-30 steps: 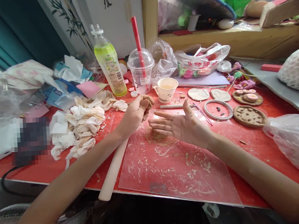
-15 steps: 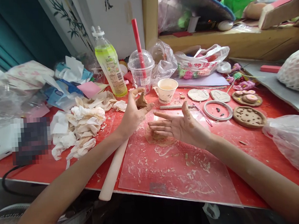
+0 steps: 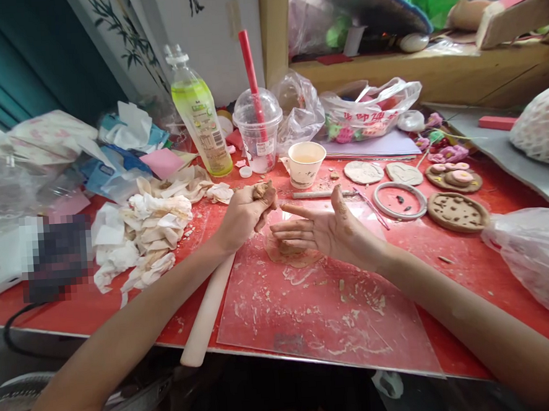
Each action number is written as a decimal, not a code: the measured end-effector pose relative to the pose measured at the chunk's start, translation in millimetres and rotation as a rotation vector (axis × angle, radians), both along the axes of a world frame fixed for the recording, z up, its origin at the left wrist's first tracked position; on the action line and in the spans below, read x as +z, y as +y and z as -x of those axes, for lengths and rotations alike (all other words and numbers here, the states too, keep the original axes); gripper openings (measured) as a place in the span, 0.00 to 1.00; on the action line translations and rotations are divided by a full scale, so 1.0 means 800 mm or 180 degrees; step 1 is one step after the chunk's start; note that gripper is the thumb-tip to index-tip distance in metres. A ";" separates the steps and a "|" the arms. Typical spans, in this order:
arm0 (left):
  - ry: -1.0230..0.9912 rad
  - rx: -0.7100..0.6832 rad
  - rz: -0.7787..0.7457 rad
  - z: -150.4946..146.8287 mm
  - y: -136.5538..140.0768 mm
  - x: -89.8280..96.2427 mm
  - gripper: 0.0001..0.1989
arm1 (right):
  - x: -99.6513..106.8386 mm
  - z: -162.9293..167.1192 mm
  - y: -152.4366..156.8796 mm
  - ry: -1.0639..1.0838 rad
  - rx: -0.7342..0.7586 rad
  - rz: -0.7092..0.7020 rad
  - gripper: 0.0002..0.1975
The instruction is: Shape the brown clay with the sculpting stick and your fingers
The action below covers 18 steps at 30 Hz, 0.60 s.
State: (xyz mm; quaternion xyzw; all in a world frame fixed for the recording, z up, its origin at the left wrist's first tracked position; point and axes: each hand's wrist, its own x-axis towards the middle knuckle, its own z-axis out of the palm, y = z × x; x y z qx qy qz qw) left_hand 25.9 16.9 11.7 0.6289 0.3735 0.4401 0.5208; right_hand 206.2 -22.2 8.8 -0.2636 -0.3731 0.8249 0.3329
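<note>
My left hand [image 3: 244, 213] is closed around a lump of brown clay [image 3: 263, 191], part of which shows above its fingers. Facing it, my right hand [image 3: 325, 227] is stretched out flat with the thumb up; clay is smeared on its thumb and fingertips, and its palm is bare. Below the right fingers a flat round of clay [image 3: 301, 258] lies on a clear plastic sheet [image 3: 310, 327], partly hidden by that hand. A pale rolling pin [image 3: 209, 315] lies under my left wrist, its near end sticking out past the table edge.
Behind the hands stand a paper cup [image 3: 307, 164], a lidded plastic cup [image 3: 258, 132] with a red straw, and a green drink bottle [image 3: 201, 117]. Crumpled tissues [image 3: 159, 219] lie left. At right are a ring [image 3: 399, 201] and several clay discs, including a spotted one [image 3: 458, 212].
My left fingers have closed around the clay lump, and the hand has turned downward slightly. My right hand stays outstretched in nearly the same place.
</note>
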 end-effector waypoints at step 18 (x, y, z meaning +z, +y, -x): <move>-0.1306 0.0093 0.0258 0.000 0.008 0.009 0.18 | -0.001 0.000 0.001 -0.0002 -0.0011 -0.0043 0.43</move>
